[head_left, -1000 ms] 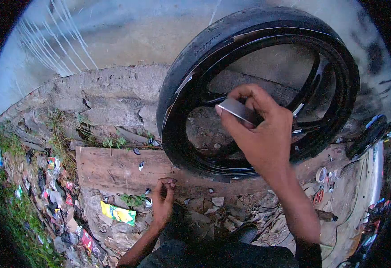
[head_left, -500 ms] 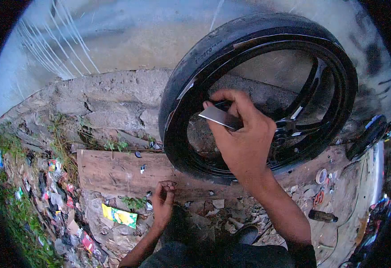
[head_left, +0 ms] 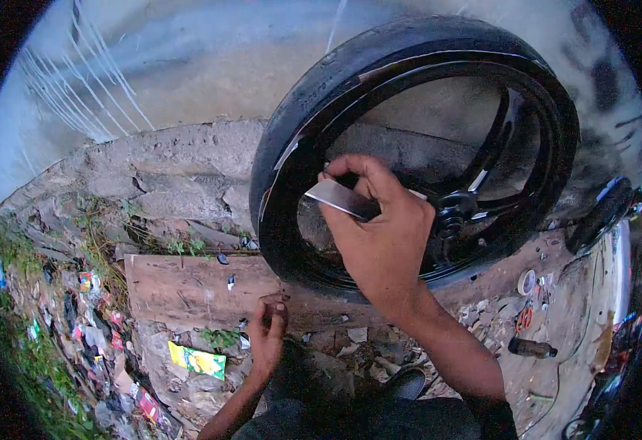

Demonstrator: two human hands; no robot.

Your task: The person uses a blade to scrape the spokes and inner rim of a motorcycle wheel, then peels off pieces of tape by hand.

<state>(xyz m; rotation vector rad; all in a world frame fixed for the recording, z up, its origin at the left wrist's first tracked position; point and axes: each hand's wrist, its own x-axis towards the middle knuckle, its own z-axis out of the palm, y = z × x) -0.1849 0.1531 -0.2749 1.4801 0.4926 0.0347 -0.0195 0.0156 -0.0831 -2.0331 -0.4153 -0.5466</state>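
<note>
A black motorcycle wheel (head_left: 409, 55) with its tyre stands tilted against the wall, its lower edge on a wooden board. In front of the rim's left side is my right hand (head_left: 383, 227), closed around a flat, shiny metal blade (head_left: 338, 198). The blade's pale edge points left, and my fingers hide its far end. Strips of paper or tape (head_left: 286, 155) show along the seam between rim and tyre. My left hand (head_left: 267, 334) hangs low over the board's front edge, its fingers curled together. Whether anything small is between them I cannot make out.
The wooden board (head_left: 182, 286) lies along the foot of the wall (head_left: 211, 81). At right are a tape roll (head_left: 526, 282), orange-handled scissors (head_left: 524, 318), a dark bottle (head_left: 532, 347) and another black wheel (head_left: 601, 214). A yellow-green packet (head_left: 198, 360) and scattered litter lie at left.
My right hand has moved slightly left with the blade. The wheel also appears a little further left as the view shifts. My left hand stays almost the same.
</note>
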